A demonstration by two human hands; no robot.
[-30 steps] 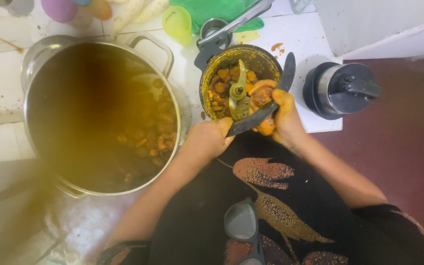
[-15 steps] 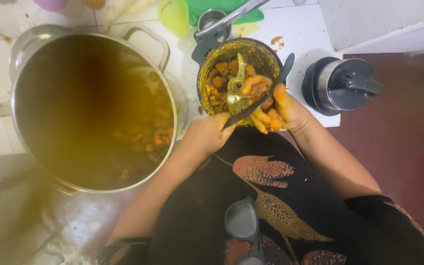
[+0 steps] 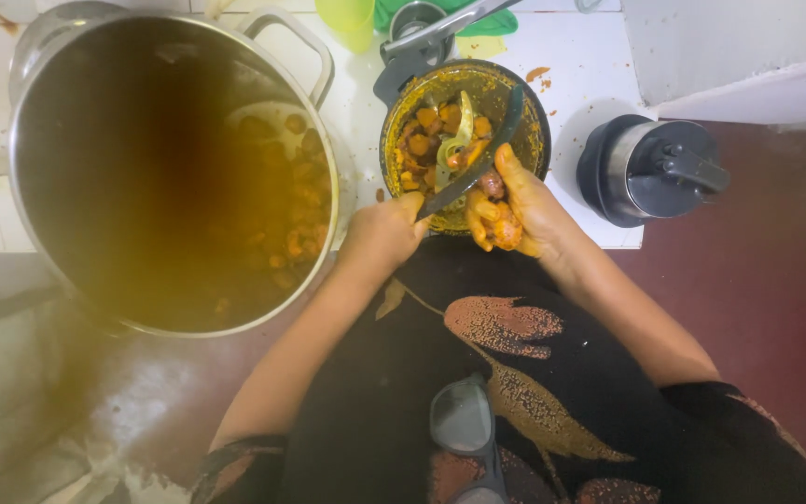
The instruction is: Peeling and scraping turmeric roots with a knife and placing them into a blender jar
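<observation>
Landmark here = the blender jar (image 3: 401, 140), the yellow-stained one w/ the blade post standing in the middle, sitting on the white counter (image 3: 590, 84).

The left hand (image 3: 386, 235) is sitting just below the jar's near rim, fingers curled tight around the knife (image 3: 474, 171) handle. The blade is slanting up and across the jar's mouth, prob so whatever gets sliced drops straight in w/o a cutting board.

The right hand (image 3: 515, 205) is right beside it at the jar's lower-right rim, fingers cupped and pressed around a few orange turmeric-looking roots (image 3: 496, 224), w/ the thumb lying up along the blade. It's holding them over the rim for the same reason imo. Can't fully tell if they're turmeric or small carrots, everything's stained yellow and the pieces are small.

Inside the jar there are already chopped orange chunks (image 3: 423, 140) piling around the blade post.

Left of the jar: a big steel stockpot (image 3: 291, 37) w/ murky brown liquid and more roots soaking, close enough to grab from. Right of the jar: the black blender lid (image 3: 655, 168) parked out of the way. Behind the jar: a green cup (image 3: 347, 19).
</observation>
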